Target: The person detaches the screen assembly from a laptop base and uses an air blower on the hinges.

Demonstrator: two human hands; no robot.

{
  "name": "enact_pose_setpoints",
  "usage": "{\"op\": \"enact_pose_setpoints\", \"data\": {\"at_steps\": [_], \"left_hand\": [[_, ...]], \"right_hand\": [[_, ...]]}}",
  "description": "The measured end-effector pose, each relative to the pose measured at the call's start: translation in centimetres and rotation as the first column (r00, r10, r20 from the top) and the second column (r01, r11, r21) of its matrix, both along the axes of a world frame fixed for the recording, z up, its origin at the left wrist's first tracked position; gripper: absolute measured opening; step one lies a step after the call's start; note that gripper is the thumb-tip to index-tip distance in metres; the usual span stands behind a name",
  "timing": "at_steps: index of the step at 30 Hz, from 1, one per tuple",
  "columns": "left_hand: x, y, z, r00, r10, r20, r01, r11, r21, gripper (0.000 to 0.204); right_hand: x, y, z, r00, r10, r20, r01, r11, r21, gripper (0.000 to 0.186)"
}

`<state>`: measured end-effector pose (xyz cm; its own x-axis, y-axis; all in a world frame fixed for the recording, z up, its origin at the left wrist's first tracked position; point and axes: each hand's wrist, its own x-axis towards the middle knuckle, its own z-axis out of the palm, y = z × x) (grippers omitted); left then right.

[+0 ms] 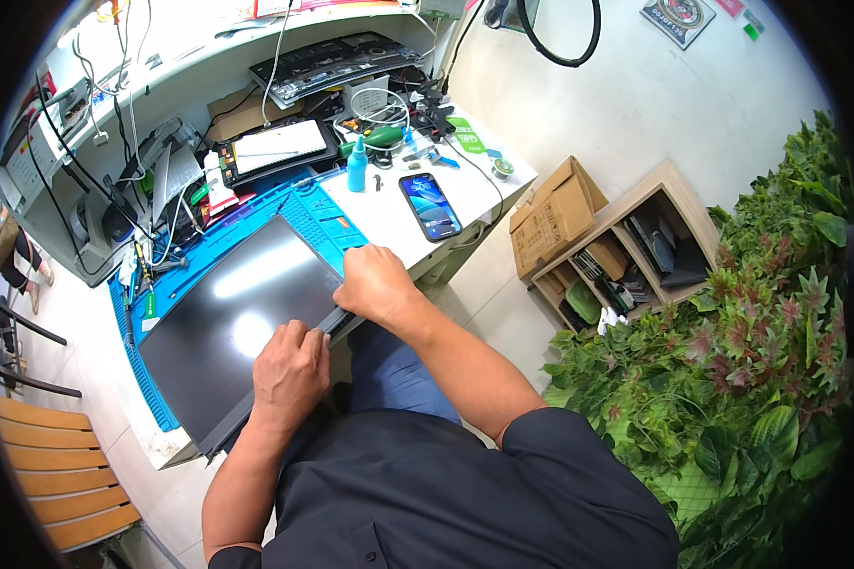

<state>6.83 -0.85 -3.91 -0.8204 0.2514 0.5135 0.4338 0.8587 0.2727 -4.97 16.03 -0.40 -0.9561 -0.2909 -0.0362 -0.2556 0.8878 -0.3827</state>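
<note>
A dark, glossy laptop screen (220, 346) lies face up on a blue work mat (311, 211), with ceiling light reflected in it. A narrow dark strip (232, 422) runs along its near edge. My left hand (294, 372) is closed at the middle of that edge, fingers curled down on the strip. At the screen's right corner, my right hand (378, 284) is also closed, gripping the edge between thumb and fingers. Both hands hide the parts of the edge under them.
A lit phone (431, 206), a blue bottle (357, 166) and a green-handled tool (381, 138) sit beyond the mat. Cables, a white tablet-like panel (277, 144) and an opened laptop chassis (337, 66) crowd the back. Right of the desk stand a cardboard box (552, 213), a shelf and leafy plants.
</note>
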Motion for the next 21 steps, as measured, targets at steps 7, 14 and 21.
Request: {"op": "enact_pose_setpoints", "data": {"at_steps": [7, 14, 21], "left_hand": [[-0.1, -0.2, 0.1, 1.0, -0.005, 0.026, 0.005, 1.0, -0.018, 0.008], [0.0, 0.1, 0.2, 0.999, 0.007, 0.051, -0.006, 1.0, -0.019, 0.008], [0.1, 0.0, 0.2, 0.999, 0.009, 0.044, -0.009, 1.0, -0.017, 0.008]], "right_hand": [[-0.2, 0.4, 0.3, 0.999, -0.02, 0.05, 0.023, 0.999, -0.046, 0.022], [-2.9, 2.4, -0.4, 0.917, 0.024, 0.399, 0.073, 0.971, -0.227, 0.026], [-3.0, 2.1, -0.2, 0.943, 0.069, 0.327, 0.0, 0.979, -0.205, 0.024]]}}
